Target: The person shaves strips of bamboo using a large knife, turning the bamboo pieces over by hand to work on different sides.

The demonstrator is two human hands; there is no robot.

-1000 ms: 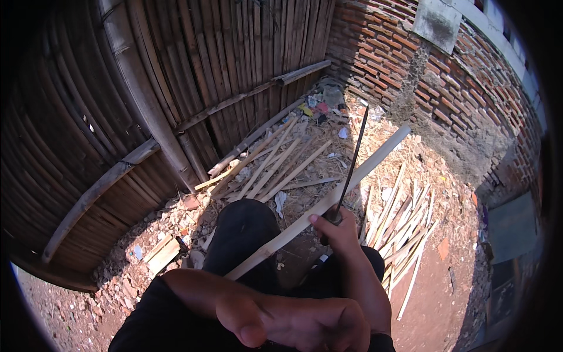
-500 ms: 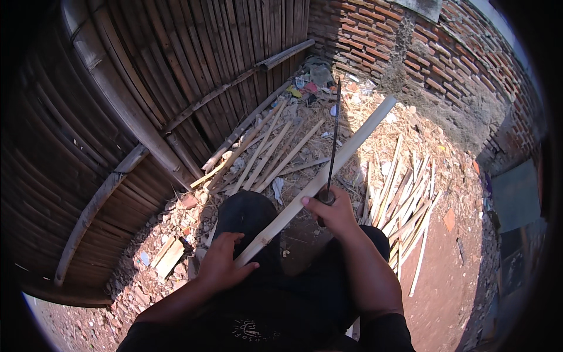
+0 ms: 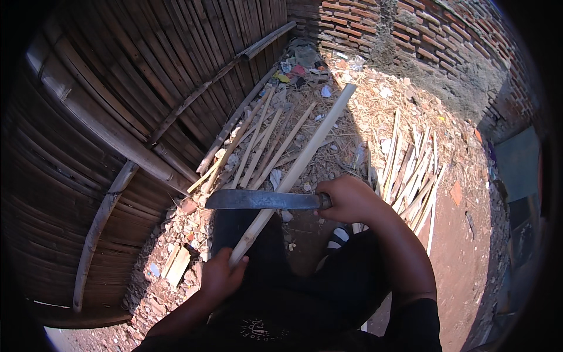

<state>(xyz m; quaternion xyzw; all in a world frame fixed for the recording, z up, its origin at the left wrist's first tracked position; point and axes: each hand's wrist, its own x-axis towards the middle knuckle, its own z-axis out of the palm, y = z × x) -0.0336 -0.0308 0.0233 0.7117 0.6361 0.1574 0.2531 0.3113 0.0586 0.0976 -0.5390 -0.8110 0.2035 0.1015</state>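
Observation:
My left hand (image 3: 220, 273) grips the lower end of a long pale bamboo strip (image 3: 310, 151), which slants up and away to the right above my dark-trousered legs. My right hand (image 3: 346, 198) is closed round the handle of a machete (image 3: 258, 199); its wide, dark steel blade lies horizontally across the strip and points to the left. I cannot tell whether the blade touches the strip.
Split bamboo strips (image 3: 410, 176) lie piled at the right, others (image 3: 283, 149) at the left among straw, rubble and litter. A bamboo wall (image 3: 105, 146) rises on the left, a worn brick wall (image 3: 422, 35) behind. Grey panels (image 3: 516, 164) stand at the right edge.
My right hand has turned the machete from upright, seen edge-on, to lying across the strip. My left hand has moved onto the strip's lower end, and the view has shifted.

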